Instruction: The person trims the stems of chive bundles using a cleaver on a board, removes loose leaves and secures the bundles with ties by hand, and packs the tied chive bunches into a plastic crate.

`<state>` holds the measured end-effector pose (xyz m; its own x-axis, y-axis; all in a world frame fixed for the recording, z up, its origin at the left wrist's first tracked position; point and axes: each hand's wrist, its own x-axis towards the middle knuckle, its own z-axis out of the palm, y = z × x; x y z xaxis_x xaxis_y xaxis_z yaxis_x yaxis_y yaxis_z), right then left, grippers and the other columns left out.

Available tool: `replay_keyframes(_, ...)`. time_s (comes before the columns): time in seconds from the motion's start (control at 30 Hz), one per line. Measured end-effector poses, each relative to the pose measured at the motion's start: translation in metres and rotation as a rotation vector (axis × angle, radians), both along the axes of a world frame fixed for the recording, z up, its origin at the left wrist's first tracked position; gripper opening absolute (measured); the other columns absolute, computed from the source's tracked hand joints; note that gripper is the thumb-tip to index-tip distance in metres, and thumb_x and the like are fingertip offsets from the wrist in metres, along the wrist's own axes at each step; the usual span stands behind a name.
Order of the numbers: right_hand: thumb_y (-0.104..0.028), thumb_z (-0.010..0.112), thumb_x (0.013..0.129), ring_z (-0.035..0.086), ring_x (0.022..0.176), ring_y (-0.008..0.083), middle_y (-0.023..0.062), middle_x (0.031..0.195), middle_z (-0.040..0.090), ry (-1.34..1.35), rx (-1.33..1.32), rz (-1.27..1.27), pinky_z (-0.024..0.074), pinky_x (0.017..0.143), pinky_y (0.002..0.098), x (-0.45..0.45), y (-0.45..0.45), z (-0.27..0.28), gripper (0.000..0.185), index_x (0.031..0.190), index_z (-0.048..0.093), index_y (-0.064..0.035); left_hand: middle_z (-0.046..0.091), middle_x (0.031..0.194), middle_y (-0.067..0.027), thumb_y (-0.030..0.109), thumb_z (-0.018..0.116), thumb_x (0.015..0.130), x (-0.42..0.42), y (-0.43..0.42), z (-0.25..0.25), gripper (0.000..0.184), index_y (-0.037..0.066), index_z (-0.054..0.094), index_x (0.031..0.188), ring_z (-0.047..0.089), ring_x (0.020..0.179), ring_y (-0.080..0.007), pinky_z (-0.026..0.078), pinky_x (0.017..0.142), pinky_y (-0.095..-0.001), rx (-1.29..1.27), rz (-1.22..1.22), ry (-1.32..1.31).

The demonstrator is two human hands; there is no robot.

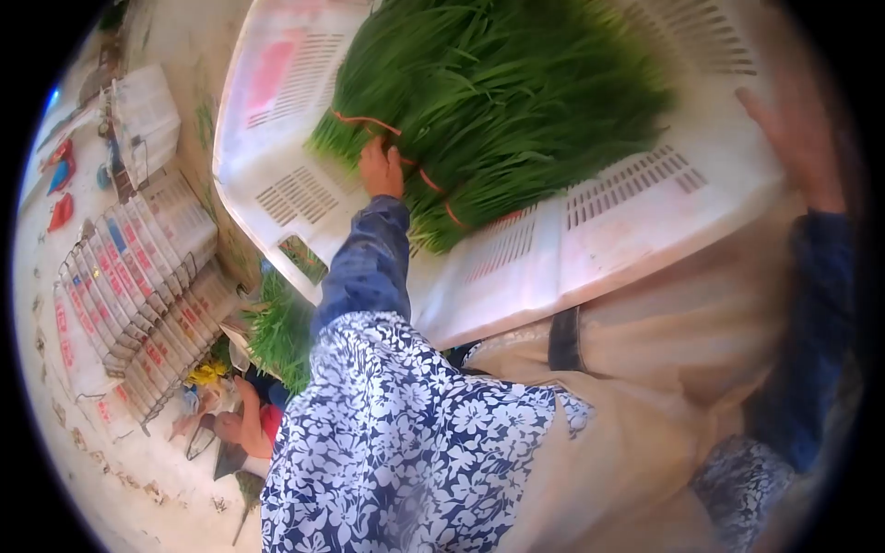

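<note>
A large white plastic crate (516,313) with slotted walls fills the upper view, tilted in front of me. Inside lie bundles of long green leaves like garlic chives (516,101), bound near their stem ends with an orange tie (431,182). My left hand (380,169) is on the nearest bundle beside the tie, its fingers curled and closed against the stems. The fingertips are partly hidden among the leaves. At the crate's right end is my right hand (797,134), blurred, with its thumb stretched away from the palm; its other fingers are faint.
Below the crate's left corner are more green leaves (281,327). Another person's hand (241,419) shows beside them. Stacked white crates (138,276) with red lettering stand at left, and a white box (146,124) is farther back.
</note>
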<state>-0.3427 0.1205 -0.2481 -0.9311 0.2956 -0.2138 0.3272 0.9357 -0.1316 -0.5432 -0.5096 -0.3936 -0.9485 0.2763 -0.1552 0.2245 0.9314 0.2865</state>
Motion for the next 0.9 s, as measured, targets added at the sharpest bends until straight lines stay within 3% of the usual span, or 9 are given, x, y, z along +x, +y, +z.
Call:
replay_keyframes(0.03,-0.028,0.070,0.089,0.047,0.131,0.0328,0.0210,0.142,0.049,0.110,0.082,0.132,0.0358,0.111,0.0383,-0.008,-0.006,0.013,0.068,0.144,0.042,0.0005,0.055,0.132,-0.0176,0.021,0.064,0.089,0.001,-0.005,-0.002,0.048,0.004,0.052,0.133,0.050,0.120,-0.0377,0.039,0.102,-0.0470,-0.176,-0.157,0.083)
replay_keyframes(0.13,-0.027,0.071,0.088,0.049,0.130,0.0335,0.0222,0.141,0.051,0.303,0.084,0.347,0.0380,0.109,0.0389,-0.022,-0.024,0.046,0.069,0.144,0.042,0.0011,0.057,0.127,-0.0172,0.023,0.064,0.088,0.027,-0.009,-0.014,0.043,0.004,0.057,0.126,0.052,0.112,-0.0385,0.041,0.097,-0.0477,-0.021,-0.237,0.290)
replay_keyframes(0.23,-0.037,0.077,0.077,0.038,0.134,0.0456,0.0344,0.144,0.035,0.137,0.050,0.172,0.0330,0.111,0.0474,-0.037,-0.054,0.063,0.101,0.148,0.020,0.0062,0.056,0.125,-0.0179,0.027,0.064,0.087,0.026,-0.032,-0.007,0.045,0.005,0.058,0.126,0.053,0.111,-0.0395,0.042,0.095,-0.0491,0.128,-0.010,0.152)
replay_keyframes(0.3,-0.044,0.081,0.070,0.030,0.136,0.0536,0.0426,0.147,0.025,0.037,0.020,0.063,0.0296,0.112,0.0530,-0.044,-0.070,0.069,0.123,0.151,0.006,0.0097,0.056,0.124,-0.0181,0.026,0.064,0.086,0.015,-0.043,0.003,0.045,0.005,0.058,0.126,0.053,0.112,-0.0396,0.043,0.094,-0.0492,-0.020,0.076,0.007)
replay_keyframes(0.33,-0.044,0.081,0.070,0.030,0.136,0.0536,0.0426,0.147,0.025,0.032,0.014,0.069,0.0296,0.112,0.0530,-0.047,-0.075,0.072,0.123,0.151,0.006,0.0097,0.056,0.123,-0.0183,0.026,0.064,0.085,0.010,-0.048,0.008,0.046,0.005,0.057,0.125,0.052,0.114,-0.0397,0.044,0.093,-0.0493,-0.164,0.147,-0.129)
replay_keyframes(0.43,-0.043,0.082,0.069,0.031,0.135,0.0547,0.0434,0.145,0.026,0.083,0.036,0.093,0.0304,0.111,0.0534,-0.044,-0.081,0.076,0.124,0.150,0.006,0.0105,0.058,0.118,-0.0196,0.023,0.062,0.085,0.013,-0.060,-0.005,0.042,0.005,0.058,0.122,0.055,0.110,-0.0408,0.047,0.090,-0.0494,-0.323,0.023,-0.047)
replay_keyframes(0.57,-0.043,0.082,0.068,0.031,0.134,0.0551,0.0432,0.145,0.027,0.135,0.003,0.150,0.0305,0.112,0.0529,-0.039,-0.078,0.072,0.123,0.149,0.007,0.0114,0.058,0.118,-0.0212,0.021,0.060,0.085,0.020,-0.078,-0.031,0.041,0.005,0.058,0.123,0.056,0.108,-0.0414,0.047,0.090,-0.0501,-0.263,-0.074,0.092)
replay_keyframes(0.63,-0.044,0.082,0.068,0.031,0.134,0.0553,0.0425,0.145,0.027,0.152,-0.015,0.156,0.0304,0.112,0.0526,-0.040,-0.077,0.068,0.123,0.149,0.008,0.0118,0.058,0.118,-0.0233,0.020,0.059,0.085,0.020,-0.083,-0.024,0.045,0.006,0.056,0.128,0.056,0.107,-0.0433,0.046,0.091,-0.0517,-0.259,-0.041,-0.171)
replay_keyframes(0.9,-0.041,0.081,0.069,0.031,0.135,0.0532,0.0404,0.146,0.028,0.279,0.035,0.145,0.0300,0.112,0.0511,-0.032,-0.070,0.063,0.119,0.149,0.010,0.0104,0.059,0.125,-0.0190,0.022,0.062,0.084,0.024,-0.063,0.005,0.039,0.007,0.059,0.119,0.058,0.107,-0.0428,0.049,0.087,-0.0510,-0.171,-0.028,-0.153)
